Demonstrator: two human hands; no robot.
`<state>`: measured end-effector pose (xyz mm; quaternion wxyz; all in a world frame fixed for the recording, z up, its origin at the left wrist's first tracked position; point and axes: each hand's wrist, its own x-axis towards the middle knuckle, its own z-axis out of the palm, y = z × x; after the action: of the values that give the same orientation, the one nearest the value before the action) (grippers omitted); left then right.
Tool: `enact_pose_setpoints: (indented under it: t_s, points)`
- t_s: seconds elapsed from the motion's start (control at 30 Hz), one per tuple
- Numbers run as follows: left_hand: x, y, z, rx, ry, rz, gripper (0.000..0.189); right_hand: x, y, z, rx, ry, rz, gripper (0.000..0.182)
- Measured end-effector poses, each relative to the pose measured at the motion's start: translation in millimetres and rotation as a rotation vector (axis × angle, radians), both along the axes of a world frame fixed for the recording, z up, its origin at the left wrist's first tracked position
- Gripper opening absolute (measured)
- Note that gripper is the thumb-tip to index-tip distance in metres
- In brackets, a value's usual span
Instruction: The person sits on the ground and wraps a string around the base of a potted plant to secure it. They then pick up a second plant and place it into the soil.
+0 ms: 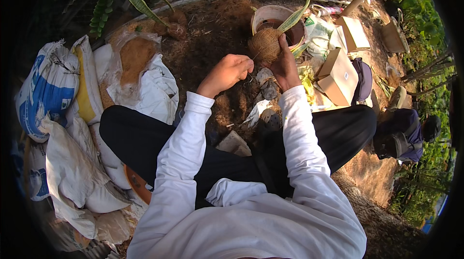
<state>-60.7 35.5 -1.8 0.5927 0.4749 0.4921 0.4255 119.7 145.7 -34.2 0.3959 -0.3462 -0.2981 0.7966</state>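
A ball wrapped in brown coir fibre (265, 45) has variegated snake plant leaves (295, 17) coming out of it. My right hand (284, 64) grips this ball from its right side, the thumb resting up by the leaf base. Just left of the ball, my left hand (228, 73) is curled with its fingertips pinched together. A thin string (255, 56) seems to run from those fingertips to the ball; it is very fine. Partly behind the ball stands a round plastic pot (270, 12) with brownish contents.
More fibre-wrapped snake plants (177, 25) sit at the upper left. A plastic bag of coir (136, 59) lies on white sacks. A blue-and-white sack (49, 88) stands far left. Cardboard boxes (339, 77) and a dark bag (362, 79) are right. A person (402, 135) is at far right.
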Motion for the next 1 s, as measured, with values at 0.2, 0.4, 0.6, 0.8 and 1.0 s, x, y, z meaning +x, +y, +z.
enact_pose_setpoints:
  t_s: [0.2, 0.4, 0.6, 0.8, 1.0]
  points:
    - [1.8, 1.7, -26.8, -0.021, -0.146, -0.021, 0.029, -0.5, -9.7, 16.4, -0.004, 0.058, -0.021, 0.062]
    - [-3.5, 1.6, -50.6, -0.014, -0.055, 0.045, 0.027, 6.8, -1.5, 9.2, -0.084, 0.204, 0.068, 0.062]
    - [-25.4, 5.4, -78.4, 0.17, 0.376, 0.325, 0.025, 4.5, -16.7, 23.5, 0.036, 0.004, 0.261, 0.054]
    - [-36.0, 6.5, -43.2, 0.34, 0.819, 0.49, 0.023, -9.0, -33.2, 18.8, 0.21, -0.236, 0.475, 0.066]
    - [-37.3, 0.8, -18.1, 0.331, 1.035, 0.475, 0.021, -13.5, -40.8, 28.4, 0.559, -0.498, 0.643, 0.081]
